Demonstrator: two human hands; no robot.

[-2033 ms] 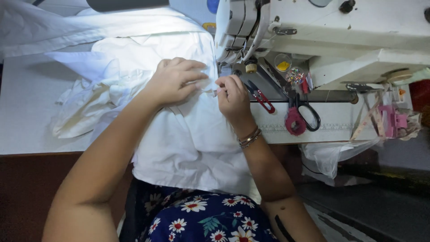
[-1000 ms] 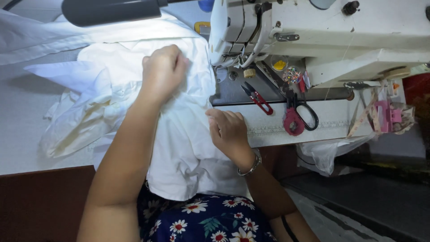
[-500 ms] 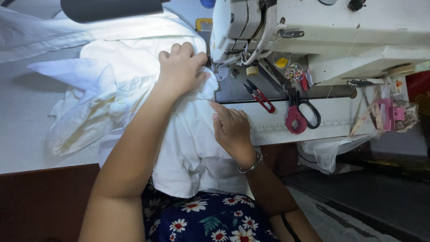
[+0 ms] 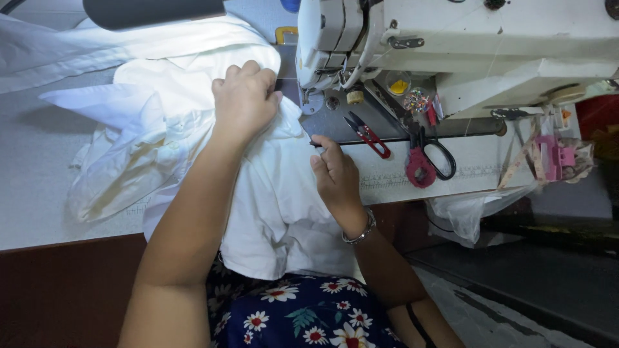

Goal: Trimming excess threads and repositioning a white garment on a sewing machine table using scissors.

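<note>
I am looking down at a pale grey work table [image 4: 39,167] with a dark brown front edge [image 4: 64,283]. A bright lamp shines from above onto the far middle of the table, and its dark shade [image 4: 155,11] shows at the top. The near side and the right lie in shadow. To the right of the table, a clear plastic bag [image 4: 471,212] hangs off its edge. Below that, the floor [image 4: 516,309] is dark grey and dim. A red patch [image 4: 596,119] sits at the far right.
</note>
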